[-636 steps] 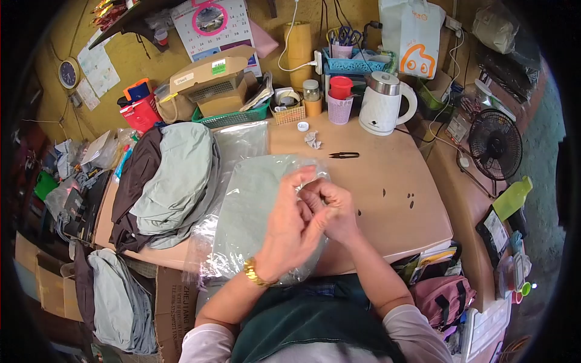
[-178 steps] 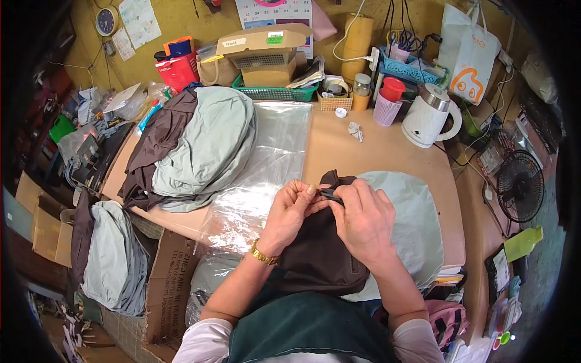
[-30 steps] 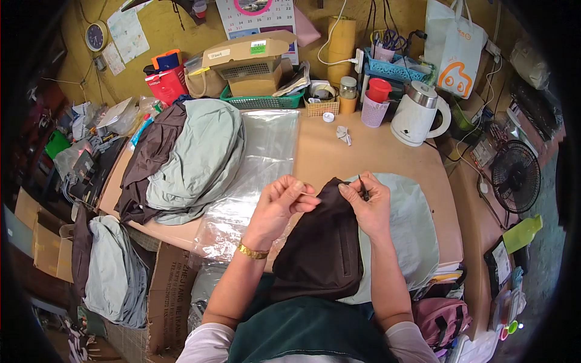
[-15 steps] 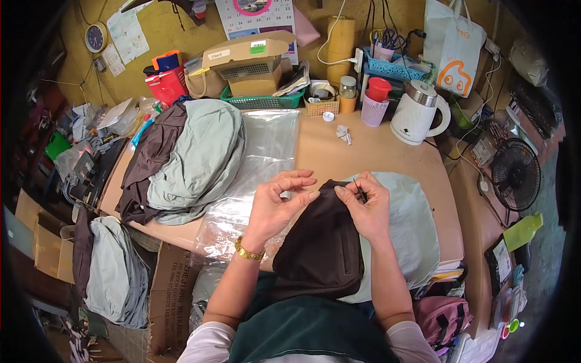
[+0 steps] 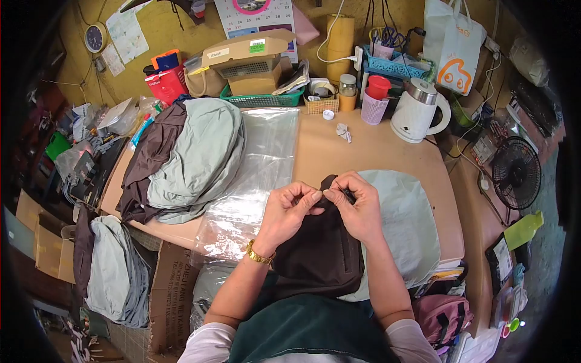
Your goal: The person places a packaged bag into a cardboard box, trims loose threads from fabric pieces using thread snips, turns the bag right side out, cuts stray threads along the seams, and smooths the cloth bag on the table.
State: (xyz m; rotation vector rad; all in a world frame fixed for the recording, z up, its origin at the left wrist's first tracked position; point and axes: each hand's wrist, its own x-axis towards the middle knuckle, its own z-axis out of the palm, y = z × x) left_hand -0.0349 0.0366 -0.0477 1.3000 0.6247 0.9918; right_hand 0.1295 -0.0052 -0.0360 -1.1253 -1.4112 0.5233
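Observation:
The dark brown fabric piece (image 5: 318, 248), with a slit-like seam on its right side, lies in front of me and partly over a pale grey-green piece (image 5: 402, 227). My left hand (image 5: 289, 209) pinches the brown piece's top edge, thumb and forefinger together. Close beside it, my right hand (image 5: 356, 202) grips the same edge and also has small black snips (image 5: 349, 196) tucked in its fingers. The fingertips nearly touch, and whatever fine bit is between them is too small to tell.
Clear plastic sheets (image 5: 266, 151) lie left of centre, beside a pile of grey-green and brown fabric (image 5: 196, 160). Along the back stand a green basket (image 5: 263, 100), a lilac cup (image 5: 374, 109) and a white kettle (image 5: 417, 112). A black fan (image 5: 515, 173) is at the right.
My left hand, apart from the fabric with its fingers spread half a second ago, has come in and closed at the brown edge. My right hand has shifted slightly left, still with the snips.

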